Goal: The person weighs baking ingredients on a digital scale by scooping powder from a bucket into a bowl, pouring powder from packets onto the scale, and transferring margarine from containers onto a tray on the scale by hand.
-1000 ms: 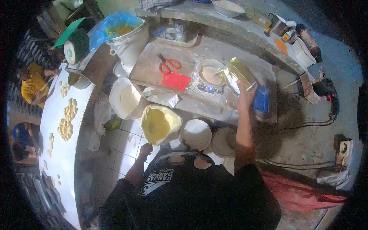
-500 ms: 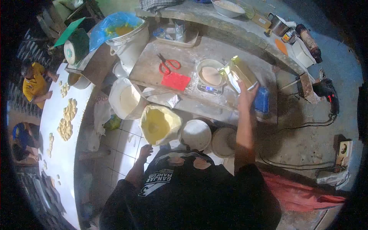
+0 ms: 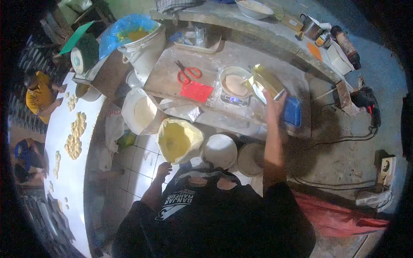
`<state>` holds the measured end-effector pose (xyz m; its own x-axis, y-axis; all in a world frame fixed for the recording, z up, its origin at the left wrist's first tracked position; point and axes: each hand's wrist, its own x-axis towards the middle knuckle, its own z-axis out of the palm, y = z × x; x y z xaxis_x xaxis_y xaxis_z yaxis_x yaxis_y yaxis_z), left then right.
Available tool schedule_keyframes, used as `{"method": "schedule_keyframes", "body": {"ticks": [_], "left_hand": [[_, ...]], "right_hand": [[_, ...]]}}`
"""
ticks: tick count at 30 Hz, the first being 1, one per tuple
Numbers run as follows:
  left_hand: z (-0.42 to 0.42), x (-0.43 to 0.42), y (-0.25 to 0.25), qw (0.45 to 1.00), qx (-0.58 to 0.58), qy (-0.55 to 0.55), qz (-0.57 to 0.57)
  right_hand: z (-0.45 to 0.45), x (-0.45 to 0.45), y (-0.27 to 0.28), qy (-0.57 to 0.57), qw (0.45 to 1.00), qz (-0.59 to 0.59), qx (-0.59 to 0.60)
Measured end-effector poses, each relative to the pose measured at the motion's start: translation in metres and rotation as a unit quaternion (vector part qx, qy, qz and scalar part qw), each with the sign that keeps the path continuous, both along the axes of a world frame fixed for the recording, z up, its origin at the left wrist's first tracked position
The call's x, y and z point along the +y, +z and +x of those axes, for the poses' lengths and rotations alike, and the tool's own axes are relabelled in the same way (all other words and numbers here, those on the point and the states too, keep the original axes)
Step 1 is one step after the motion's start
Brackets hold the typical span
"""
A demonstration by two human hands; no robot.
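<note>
My right hand (image 3: 275,103) is closed around a gold foil packet (image 3: 264,81), tilted with its torn end toward a bowl of pale powder (image 3: 235,84). That bowl sits on a digital scale (image 3: 235,100) with a lit display. My left hand (image 3: 163,170) hangs low beside a bucket lined with a yellowish bag (image 3: 180,139); its fingers are loosely bent and slightly apart, with nothing visible in them. Left of the scale, on the wooden table (image 3: 161,79), lie red-handled scissors (image 3: 188,74) and a red packet (image 3: 196,91). A blue tray (image 3: 292,112) is just right of my right wrist.
A bag-lined tub of white powder (image 3: 144,109) and a lidded bucket (image 3: 220,151) stand before the table. Dough pieces lie on a long white table (image 3: 60,129) at left, where a person in yellow (image 3: 38,96) and another person work. Cables (image 3: 340,185) run along the right.
My right hand and the foil packet have shifted slightly left and down, with the packet still tilted toward the bowl. My left hand stays about where it was.
</note>
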<state>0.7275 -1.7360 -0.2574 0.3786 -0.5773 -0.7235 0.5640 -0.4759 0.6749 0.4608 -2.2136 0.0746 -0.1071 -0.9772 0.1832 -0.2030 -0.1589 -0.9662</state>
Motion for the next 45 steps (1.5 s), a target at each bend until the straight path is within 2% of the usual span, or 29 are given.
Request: {"method": "schedule_keyframes", "body": {"ticks": [1, 3, 7, 9, 10, 12, 16, 18, 22, 24, 25, 27, 30, 34, 36, 39, 45], "left_hand": [[0.002, -0.004, 0.0, 1.0, -0.001, 0.0, -0.002], [-0.001, -0.01, 0.005, 0.997, -0.04, -0.018, 0.065], [0.001, -0.013, 0.006, 0.997, -0.027, -0.014, 0.065], [0.001, -0.011, 0.003, 0.998, -0.023, -0.016, 0.049], [0.001, -0.011, 0.0, 0.998, -0.023, -0.016, 0.049], [-0.001, -0.012, 0.003, 0.999, -0.019, -0.005, 0.05], [-0.001, -0.012, 0.011, 0.998, -0.028, -0.008, 0.059], [0.003, -0.01, 0.003, 0.999, -0.03, -0.013, 0.031], [0.008, -0.003, -0.009, 1.0, -0.007, -0.017, -0.002], [0.003, -0.005, 0.007, 1.0, -0.021, -0.008, -0.003], [0.004, -0.009, 0.01, 1.0, -0.022, -0.007, -0.005], [0.006, -0.009, 0.004, 1.0, -0.018, -0.012, 0.021], [0.008, -0.004, 0.003, 1.0, -0.014, -0.012, -0.023], [0.008, -0.005, 0.005, 0.999, -0.011, -0.014, -0.028], [0.008, -0.007, 0.004, 1.0, -0.022, -0.012, 0.006], [0.007, -0.009, 0.01, 0.998, -0.029, -0.01, 0.05], [0.012, -0.002, -0.001, 0.999, -0.009, -0.008, 0.035]], "right_hand": [[0.0, -0.002, -0.002, 0.0, 1.0, -0.002, -0.001], [0.001, 0.003, -0.002, 0.012, 0.995, 0.011, -0.098], [0.0, 0.004, 0.005, 0.03, 0.994, 0.007, -0.105], [0.001, 0.005, 0.004, 0.033, 0.986, -0.004, -0.162], [0.0, 0.004, 0.004, 0.033, 0.986, -0.004, -0.162], [0.001, 0.009, 0.014, 0.015, 1.0, 0.011, 0.01], [0.001, 0.008, 0.006, 0.0, 1.0, -0.011, -0.001], [-0.001, 0.005, 0.005, 0.046, 0.996, -0.006, -0.072], [0.002, 0.003, 0.0, 0.046, 0.987, -0.01, -0.153], [0.0, 0.0, -0.001, 0.014, 0.999, -0.016, 0.036], [0.001, 0.001, 0.0, 0.015, 0.999, -0.018, 0.035], [0.005, 0.012, 0.011, -0.005, 0.998, 0.026, -0.054], [-0.002, -0.003, -0.003, 0.036, 0.996, -0.009, -0.083], [0.0, 0.001, -0.003, 0.002, 0.988, 0.011, -0.152], [-0.003, -0.004, -0.006, 0.047, 0.967, 0.007, -0.249], [-0.006, -0.01, -0.014, 0.074, 0.944, 0.048, -0.317], [-0.01, -0.013, -0.011, 0.095, 0.921, 0.076, -0.371]]}}
